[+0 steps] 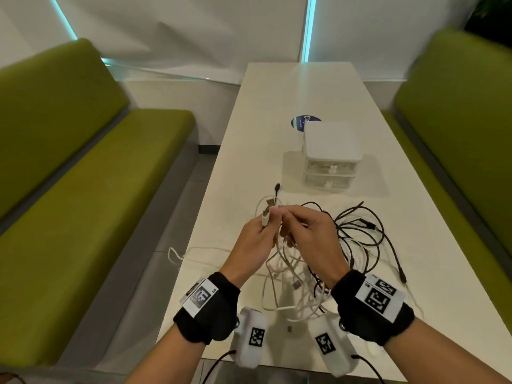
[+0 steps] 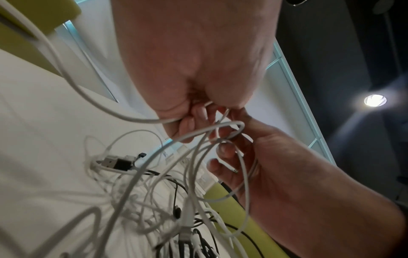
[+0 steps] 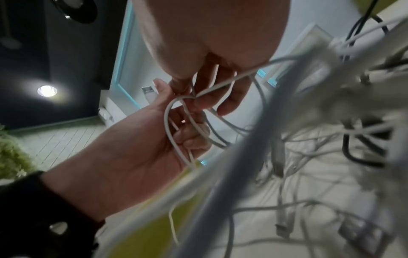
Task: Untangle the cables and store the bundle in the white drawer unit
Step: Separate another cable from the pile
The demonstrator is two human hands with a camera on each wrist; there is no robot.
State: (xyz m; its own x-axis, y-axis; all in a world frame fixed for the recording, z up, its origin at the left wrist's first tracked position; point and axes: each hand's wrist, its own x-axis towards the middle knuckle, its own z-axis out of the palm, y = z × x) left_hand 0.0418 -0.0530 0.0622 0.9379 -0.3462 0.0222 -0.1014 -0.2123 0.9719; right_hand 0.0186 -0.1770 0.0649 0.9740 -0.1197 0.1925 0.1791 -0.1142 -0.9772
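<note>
Untangling underway: both hands work white cables (image 1: 279,261) above the counter (image 1: 277,112).
L hand (image 1: 253,239) grips plug end, R hand (image 1: 310,234) apparently pinches a strand; next, thread plug through.

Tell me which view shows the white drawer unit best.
Head view: the white drawer unit stands whole on the table, both drawers shut. The wrist views show hands and cables; any glimpse of the unit there is too blurred to confirm.

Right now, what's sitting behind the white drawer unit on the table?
A round blue sticker lies on the table just behind the white drawer unit. Only its left part shows, with white lettering cut off; the unit covers the rest, so the full text cannot be read.
</note>
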